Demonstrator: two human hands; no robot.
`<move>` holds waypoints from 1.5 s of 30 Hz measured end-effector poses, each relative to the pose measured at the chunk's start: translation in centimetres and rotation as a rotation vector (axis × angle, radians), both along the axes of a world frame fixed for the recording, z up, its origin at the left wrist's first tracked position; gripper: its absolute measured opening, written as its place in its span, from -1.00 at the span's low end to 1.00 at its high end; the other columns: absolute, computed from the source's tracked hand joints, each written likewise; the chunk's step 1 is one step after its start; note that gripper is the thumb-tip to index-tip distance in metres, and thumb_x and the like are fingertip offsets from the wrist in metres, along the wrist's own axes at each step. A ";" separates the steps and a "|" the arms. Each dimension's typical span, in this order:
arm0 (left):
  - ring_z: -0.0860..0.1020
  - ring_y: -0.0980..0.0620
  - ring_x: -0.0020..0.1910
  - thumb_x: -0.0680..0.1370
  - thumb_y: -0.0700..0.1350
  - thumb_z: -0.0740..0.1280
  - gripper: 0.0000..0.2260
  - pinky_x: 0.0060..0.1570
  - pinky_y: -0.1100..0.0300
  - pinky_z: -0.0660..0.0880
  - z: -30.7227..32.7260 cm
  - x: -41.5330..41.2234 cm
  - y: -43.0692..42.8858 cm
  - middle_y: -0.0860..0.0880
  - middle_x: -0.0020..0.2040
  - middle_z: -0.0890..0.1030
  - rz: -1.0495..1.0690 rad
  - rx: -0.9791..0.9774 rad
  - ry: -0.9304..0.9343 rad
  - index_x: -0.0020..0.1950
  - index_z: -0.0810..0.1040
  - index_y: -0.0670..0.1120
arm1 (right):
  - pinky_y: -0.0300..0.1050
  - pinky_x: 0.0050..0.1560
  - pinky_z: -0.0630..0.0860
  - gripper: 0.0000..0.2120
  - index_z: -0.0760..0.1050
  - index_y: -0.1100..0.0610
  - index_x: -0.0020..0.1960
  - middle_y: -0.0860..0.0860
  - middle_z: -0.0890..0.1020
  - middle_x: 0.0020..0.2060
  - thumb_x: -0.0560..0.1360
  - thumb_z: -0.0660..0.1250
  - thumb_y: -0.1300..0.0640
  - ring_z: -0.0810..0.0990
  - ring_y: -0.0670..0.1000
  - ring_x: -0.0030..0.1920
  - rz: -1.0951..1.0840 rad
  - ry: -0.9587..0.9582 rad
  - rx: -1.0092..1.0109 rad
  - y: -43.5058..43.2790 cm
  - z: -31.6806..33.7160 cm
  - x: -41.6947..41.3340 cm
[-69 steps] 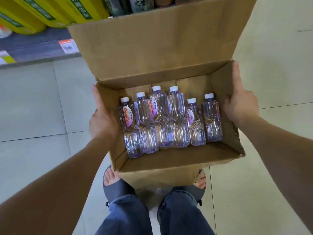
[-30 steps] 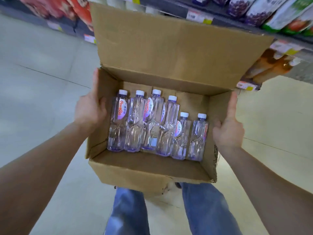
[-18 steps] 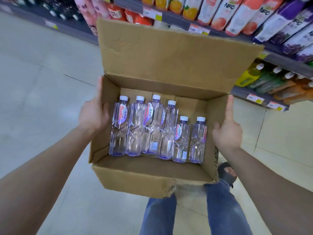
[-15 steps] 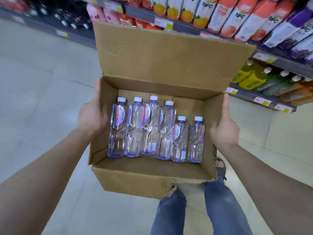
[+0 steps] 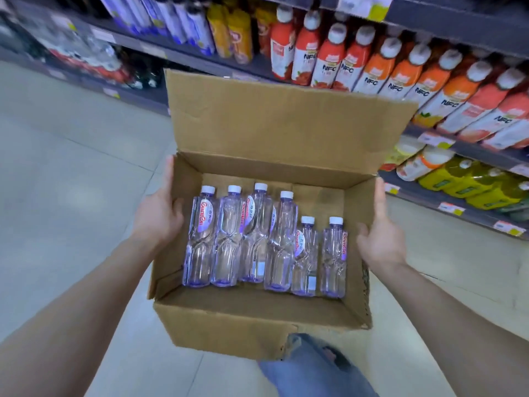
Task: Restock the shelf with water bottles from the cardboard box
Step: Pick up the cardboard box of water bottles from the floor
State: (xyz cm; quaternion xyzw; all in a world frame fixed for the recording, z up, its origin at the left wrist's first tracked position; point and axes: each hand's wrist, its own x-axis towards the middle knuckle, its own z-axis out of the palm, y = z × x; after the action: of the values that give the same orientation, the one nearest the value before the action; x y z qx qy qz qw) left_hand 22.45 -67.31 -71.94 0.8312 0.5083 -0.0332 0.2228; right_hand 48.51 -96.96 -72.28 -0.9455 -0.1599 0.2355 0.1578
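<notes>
Pinching the left wall of the cardboard box (image 5: 229, 325), my left hand (image 5: 159, 222) hooks its thumb over the rim. Six water bottles (image 5: 252, 239) lie side by side inside, between my hands: clear, purple-tinted, pinch-waisted plastic with white caps. Opposite, my right hand (image 5: 380, 242) grips the right wall likewise.

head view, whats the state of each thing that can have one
cardboard box, open, held off the floor between both hands
far flap, folded up
water bottles, six, capped, lying side by side in the box
left hand, holds the box's left wall, thumb inside
right hand, holds the right wall, thumb inside
juice bottles, capped, standing on the shelf
</notes>
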 end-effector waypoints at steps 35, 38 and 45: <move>0.51 -0.28 -0.27 0.64 -0.22 0.27 -0.17 -0.16 -0.04 0.44 -6.5 -26.7 64.2 -0.24 -0.34 0.53 -0.130 -0.027 -0.025 0.71 -0.17 0.18 | -0.08 -0.20 0.33 -0.03 -0.30 -0.26 0.63 0.15 0.49 -0.41 0.57 0.28 0.28 0.40 0.07 -0.41 -0.099 0.004 -0.048 61.4 -6.0 -30.1; 0.46 -0.23 -0.33 0.65 -0.22 0.27 -0.18 -0.18 0.00 0.39 -7.7 -27.0 68.7 -0.19 -0.39 0.49 -0.137 -0.035 -0.010 0.72 -0.17 0.17 | -0.02 -0.21 0.40 -0.02 -0.33 -0.27 0.62 0.15 0.48 -0.42 0.58 0.29 0.27 0.45 0.15 -0.39 -0.120 0.020 -0.056 65.9 -7.8 -31.2; 0.42 -0.16 -0.39 0.65 -0.22 0.27 -0.19 -0.19 0.05 0.35 -10.9 -27.9 79.1 -0.12 -0.42 0.47 -0.167 -0.062 0.035 0.72 -0.17 0.14 | -0.01 -0.19 0.40 -0.02 -0.36 -0.29 0.60 0.15 0.49 -0.40 0.60 0.29 0.24 0.47 0.20 -0.30 -0.161 0.070 -0.104 75.9 -9.8 -33.3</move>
State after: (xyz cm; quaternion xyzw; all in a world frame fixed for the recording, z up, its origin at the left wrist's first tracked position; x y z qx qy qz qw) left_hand -5.41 11.83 -82.87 0.8628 0.4396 -0.0819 0.2359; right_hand 15.16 -21.03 -82.09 -0.9534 -0.0652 0.2631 0.1328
